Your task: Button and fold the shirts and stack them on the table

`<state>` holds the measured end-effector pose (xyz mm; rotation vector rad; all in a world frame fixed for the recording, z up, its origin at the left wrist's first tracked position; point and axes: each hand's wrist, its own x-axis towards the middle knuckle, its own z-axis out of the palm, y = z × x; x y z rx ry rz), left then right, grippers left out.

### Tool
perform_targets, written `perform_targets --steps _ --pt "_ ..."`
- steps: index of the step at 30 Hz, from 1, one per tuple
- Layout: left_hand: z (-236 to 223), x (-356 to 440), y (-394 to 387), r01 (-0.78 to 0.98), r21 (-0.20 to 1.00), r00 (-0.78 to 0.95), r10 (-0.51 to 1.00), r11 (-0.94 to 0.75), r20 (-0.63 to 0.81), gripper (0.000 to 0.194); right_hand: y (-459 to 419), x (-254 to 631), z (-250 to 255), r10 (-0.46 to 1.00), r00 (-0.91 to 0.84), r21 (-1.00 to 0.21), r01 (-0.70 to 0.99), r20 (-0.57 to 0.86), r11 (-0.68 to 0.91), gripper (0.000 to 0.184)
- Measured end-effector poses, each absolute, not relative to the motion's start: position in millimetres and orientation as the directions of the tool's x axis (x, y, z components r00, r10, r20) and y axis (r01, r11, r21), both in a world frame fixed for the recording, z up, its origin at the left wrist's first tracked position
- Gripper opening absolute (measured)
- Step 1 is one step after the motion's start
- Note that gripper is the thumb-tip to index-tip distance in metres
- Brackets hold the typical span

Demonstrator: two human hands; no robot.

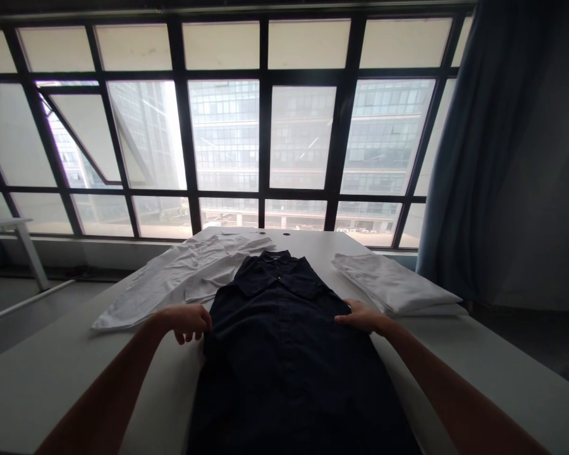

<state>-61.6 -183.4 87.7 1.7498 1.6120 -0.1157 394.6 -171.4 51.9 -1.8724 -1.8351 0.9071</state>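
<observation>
A dark navy shirt [284, 354] lies front up on the white table, its collar [275, 256] at the far end and its lower part running out of view toward me. No sleeves show spread out at its sides. My left hand [189, 321] pinches the shirt's left edge, fingers curled. On the opposite edge, my right hand [360, 315] grips the cloth between thumb and fingers, at about the same height. Part of the chest looks slightly creased.
Rumpled white garments [171, 278] spread over the table's left side. A folded white stack of cloth [396, 284] lies at the right. The white table [455, 360] reaches toward large windows, with a blue curtain [469, 158] at right and another table [9, 224] at left.
</observation>
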Motion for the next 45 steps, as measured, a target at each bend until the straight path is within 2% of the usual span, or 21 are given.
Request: perform_targets --steps 4,7,10,14,17,19,21,23,25,28,31,35,40,43,45 --pt "91.5 -58.9 -190.6 0.88 0.475 0.339 0.719 -0.013 -0.607 0.042 -180.6 391.0 64.5 0.964 -0.059 -0.696 0.704 -0.258 -0.143 0.038" --pt "91.4 -59.4 -190.3 0.833 0.546 0.446 0.689 -0.085 -0.572 0.058 -184.5 390.8 70.7 0.933 -0.073 -0.697 0.685 -0.353 -0.211 0.037" --pt "90.8 -60.1 -186.0 0.724 0.653 0.564 0.735 -0.222 -0.376 0.063 -186.3 391.7 73.6 0.92 -0.104 -0.699 0.683 -0.379 -0.211 0.041" --pt "91.0 -42.4 -183.2 0.588 0.661 0.602 0.798 -0.466 0.026 0.06 -188.9 392.6 76.9 0.937 -0.105 -0.653 0.743 -0.334 -0.149 0.047" --pt "87.1 -8.7 -186.6 0.545 0.66 0.625 0.775 -0.517 0.09 0.056 -191.8 391.5 79.1 0.941 -0.099 -0.601 0.79 -0.325 -0.124 0.049" --pt "82.1 18.0 -189.5 0.556 0.642 0.65 0.758 -0.528 0.059 0.054 -194.2 388.3 80.2 0.972 -0.033 -0.477 0.875 -0.233 -0.085 0.05" --pt "77.0 41.3 -190.8 0.576 0.613 0.669 0.743 -0.541 0.028 0.051 -197.5 381.8 81.5 0.999 0.049 -0.3 0.953 -0.021 -0.053 0.049" --pt "73.9 56.8 -189.5 0.586 0.603 0.679 0.734 -0.541 -0.001 0.05 -202.6 370.8 83.2 0.982 0.036 -0.222 0.975 0.185 0.006 0.043" --pt "73.6 63.3 -186.3 0.586 0.622 0.674 0.739 -0.519 -0.019 0.052 -210.2 354.9 84.2 0.966 -0.088 -0.29 0.944 0.245 0.16 0.034" --pt "75.9 60.9 -181.0 0.557 0.707 0.631 0.775 -0.436 -0.02 0.062 -224.8 323.7 80.7 0.915 -0.371 -0.512 0.762 0.158 0.397 0.031" --pt "76.0 54.4 -178.1 0.48 0.802 0.566 0.824 -0.357 0.028 0.069 -237.4 289.5 70.7 0.824 -0.56 -0.682 0.569 0.089 0.46 0.039" --pt "71.6 48.4 -177.5 0.396 0.854 0.523 0.847 -0.338 0.093 0.067 -243.0 252.0 56.2 0.775 -0.631 -0.823 0.42 0.039 0.383 0.046" --pt "67.3 42.1 -179.3 0.398 0.83 0.552 0.824 -0.392 0.124 0.064 -248.6 228.1 55.2 0.776 -0.63 -0.96 0.224 -0.01 0.17 0.032" --pt "63.8 41.0 -183.9 0.424 0.793 0.593 0.796 -0.438 0.122 0.062 -263.6 224.0 63.1 0.725 -0.675 -0.976 0.215 -0.137 0.016 0.027" --pt "60.5 42.2 -187.3 0.459 0.719 0.611 0.773 -0.522 0.171 0.057 -276.4 223.8 67.7 0.666 -0.704 -0.962 0.263 -0.247 -0.079 0.031"
